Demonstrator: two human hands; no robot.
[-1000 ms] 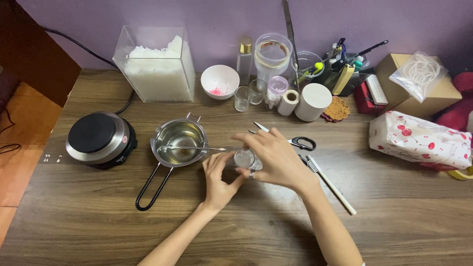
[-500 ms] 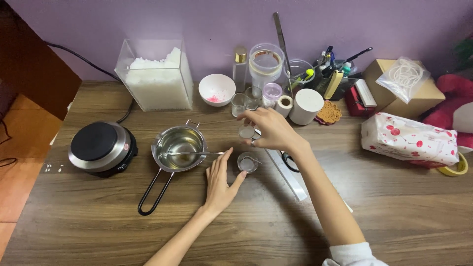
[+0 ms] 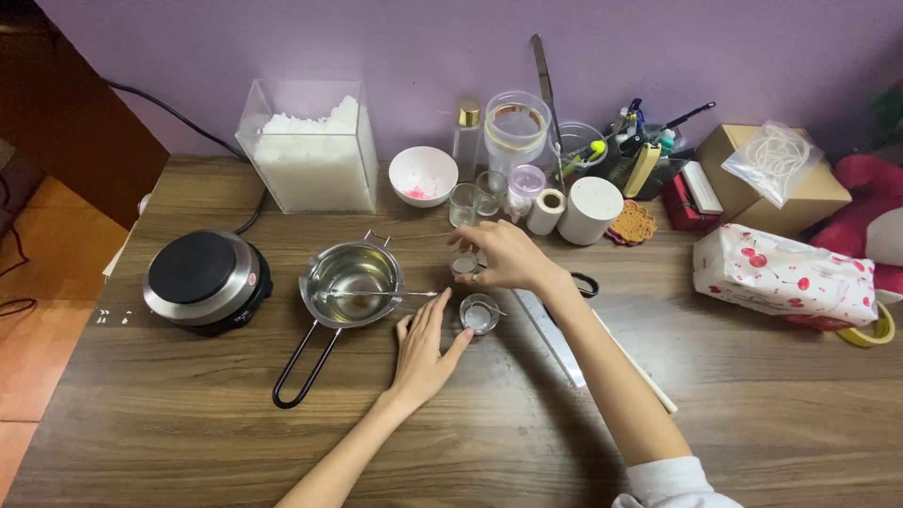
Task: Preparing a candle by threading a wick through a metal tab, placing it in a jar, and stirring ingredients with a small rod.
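A small glass cup (image 3: 480, 314) with a wick in it stands on the wooden table (image 3: 188, 442). My left hand (image 3: 423, 353) rests flat beside it, fingers spread, its thumb at the cup's left side. Just beyond that cup, my right hand (image 3: 500, 256) closes its fingertips on a second small glass cup (image 3: 463, 266), low over the table. To the left sits a steel pot (image 3: 353, 277) with a long black handle and a spoon lying across it.
A round hot plate (image 3: 202, 277) stands at the left. A clear box of white flakes (image 3: 310, 146), a white bowl (image 3: 423, 175), small glasses (image 3: 463, 202), a jar (image 3: 517, 122) and a white cup (image 3: 591, 209) line the back. A ruler (image 3: 555, 339) and a patterned pack (image 3: 785, 275) are to the right.
My right hand left the cup beside my left hand and moved away from me to a second small cup. My left hand opened and settled flat by the first cup.
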